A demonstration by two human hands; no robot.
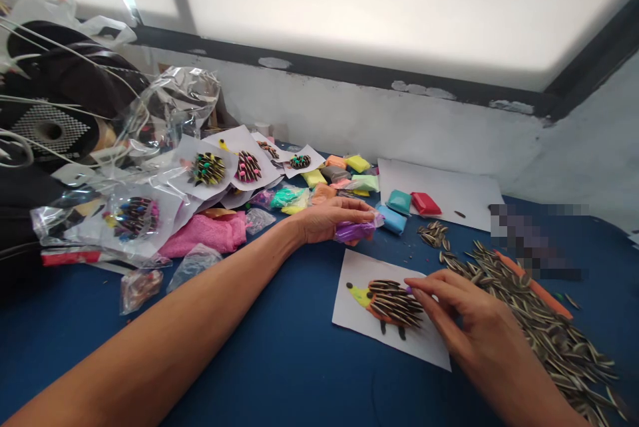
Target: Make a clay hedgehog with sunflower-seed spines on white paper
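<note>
Between its fingers and thumb my left hand (332,217) grips a packet of purple clay (352,232), just behind the white card. My right hand (474,310) pinches a tiny purple clay ball (409,290) at the right side of a hedgehog picture. The hedgehog (394,302) has a yellow clay head, an orange body stuck with sunflower seeds and dark legs. It lies on a white card (352,267) on the blue table. My right fingertips cover part of the card's right edge.
Loose sunflower seeds (544,327) spread on the right beside an orange stick (536,287). Coloured clay packets (392,219) lie behind my left hand. At left are other hedgehog cards (210,167), a pink cloth (204,237), plastic bags (174,101) and a black cable reel (54,124).
</note>
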